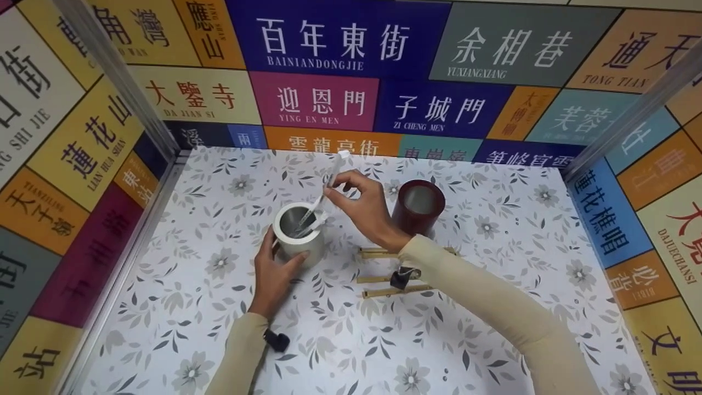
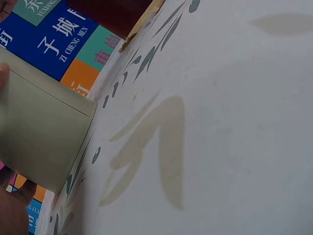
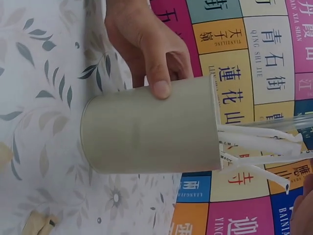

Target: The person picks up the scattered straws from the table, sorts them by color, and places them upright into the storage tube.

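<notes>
My left hand grips a pale grey-green cylindrical container, its thumb on the near side and fingers round the left. The container stands upright on the table, and several slim white wrapped sticks, rather like drinking straws, jut from its mouth in the right wrist view. Above the rim, my right hand pinches one slim white stick between thumb and fingertips, its lower end inside the container. A dark red cylindrical container stands just behind the right wrist.
Several slim tan wrapped sticks lie flat on the table, partly under the right forearm. The floral-patterned tabletop is bounded by panels with large Chinese characters at the back and both sides. A black wrist camera sits on the left sleeve.
</notes>
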Motion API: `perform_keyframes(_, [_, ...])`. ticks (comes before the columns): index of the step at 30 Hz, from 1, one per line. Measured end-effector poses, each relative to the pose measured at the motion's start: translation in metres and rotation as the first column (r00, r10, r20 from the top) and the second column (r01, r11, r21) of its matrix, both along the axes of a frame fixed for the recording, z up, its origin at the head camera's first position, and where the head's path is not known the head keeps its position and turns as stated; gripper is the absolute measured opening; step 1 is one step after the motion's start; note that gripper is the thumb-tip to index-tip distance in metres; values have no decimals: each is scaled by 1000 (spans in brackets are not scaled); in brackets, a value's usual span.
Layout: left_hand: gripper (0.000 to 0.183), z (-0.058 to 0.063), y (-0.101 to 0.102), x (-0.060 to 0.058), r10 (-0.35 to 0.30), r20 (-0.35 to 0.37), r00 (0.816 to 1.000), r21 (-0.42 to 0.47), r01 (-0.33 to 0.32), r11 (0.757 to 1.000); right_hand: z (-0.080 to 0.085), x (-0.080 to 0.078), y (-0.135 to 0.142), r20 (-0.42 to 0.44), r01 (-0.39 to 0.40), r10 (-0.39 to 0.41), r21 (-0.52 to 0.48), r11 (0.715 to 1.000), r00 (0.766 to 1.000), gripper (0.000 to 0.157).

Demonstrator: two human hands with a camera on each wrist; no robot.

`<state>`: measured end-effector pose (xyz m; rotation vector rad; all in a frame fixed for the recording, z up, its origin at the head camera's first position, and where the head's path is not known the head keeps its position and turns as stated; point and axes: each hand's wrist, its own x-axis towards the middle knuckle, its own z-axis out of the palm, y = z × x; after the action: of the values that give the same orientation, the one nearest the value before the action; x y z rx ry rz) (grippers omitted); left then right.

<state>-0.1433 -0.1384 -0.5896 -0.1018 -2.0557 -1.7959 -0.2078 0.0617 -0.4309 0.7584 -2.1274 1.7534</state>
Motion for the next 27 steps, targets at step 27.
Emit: perform_keyframes(27, [96, 4, -6, 48, 73, 1, 997, -24, -73, 997, -54, 27, 90, 120, -97, 86, 87, 992, 989, 25])
